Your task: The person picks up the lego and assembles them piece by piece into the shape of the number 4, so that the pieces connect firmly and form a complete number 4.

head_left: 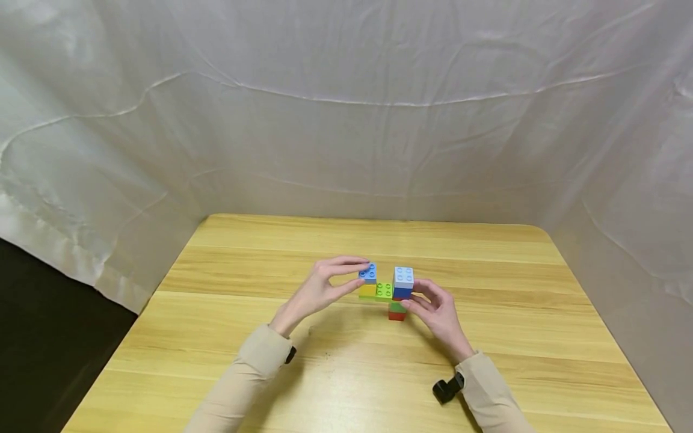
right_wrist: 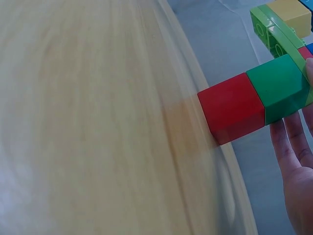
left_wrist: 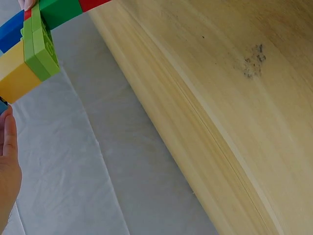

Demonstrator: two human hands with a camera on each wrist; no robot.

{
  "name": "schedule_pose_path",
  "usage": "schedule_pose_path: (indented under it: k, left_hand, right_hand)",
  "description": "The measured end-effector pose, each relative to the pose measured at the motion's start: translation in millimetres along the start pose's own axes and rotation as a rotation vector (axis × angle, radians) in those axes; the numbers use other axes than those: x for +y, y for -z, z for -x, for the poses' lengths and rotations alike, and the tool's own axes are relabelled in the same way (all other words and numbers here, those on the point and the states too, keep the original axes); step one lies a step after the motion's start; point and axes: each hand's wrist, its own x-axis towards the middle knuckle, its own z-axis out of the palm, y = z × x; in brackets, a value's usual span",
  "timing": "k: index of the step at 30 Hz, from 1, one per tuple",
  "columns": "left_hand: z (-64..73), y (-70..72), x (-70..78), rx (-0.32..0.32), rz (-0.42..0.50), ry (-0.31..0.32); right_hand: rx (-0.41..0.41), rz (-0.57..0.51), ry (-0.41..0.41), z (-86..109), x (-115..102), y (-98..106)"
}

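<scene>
A toy-brick structure stands on the table, built around a lime green plate (head_left: pixel 384 291). On the plate's left end sits a yellow brick (head_left: pixel 367 290), topped by a blue brick (head_left: pixel 368 273) that my left hand (head_left: pixel 322 285) pinches between thumb and fingers. The right end carries a dark blue brick (head_left: pixel 402 293) under a pale blue one (head_left: pixel 403 275), with a thin red strip below. Beneath that end, a green brick (right_wrist: pixel 279 88) and a red brick (right_wrist: pixel 232 107) form the leg. My right hand (head_left: pixel 441 313) grips this right-hand stack, its thumb at the front.
The wooden table (head_left: pixel 346 379) has rounded far corners and a small dark smudge (left_wrist: pixel 254 61). Pale cloth (head_left: pixel 346 144) hangs behind and at both sides. A black wrist camera (head_left: pixel 446 390) sits at my right cuff, and a dark area (head_left: pixel 54 337) lies left of the table.
</scene>
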Motion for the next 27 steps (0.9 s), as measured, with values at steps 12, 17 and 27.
schedule_pose_path:
  k: [12,17,27]
  left_hand:
    - [1.0,-0.9,-4.3,-0.01,-0.014,-0.042]
    - [1.3,-1.8,-5.3,-0.016,-0.065,-0.094]
    - [1.7,-8.0,-9.6,-0.101,-0.128,-0.11]
  right_hand:
    - [0.006,0.007,0.012,0.1,0.6,0.7]
    - [0.011,0.002,0.013,0.2,0.6,0.3]
    - [0.004,-0.012,0.016,-0.4,0.6,0.1]
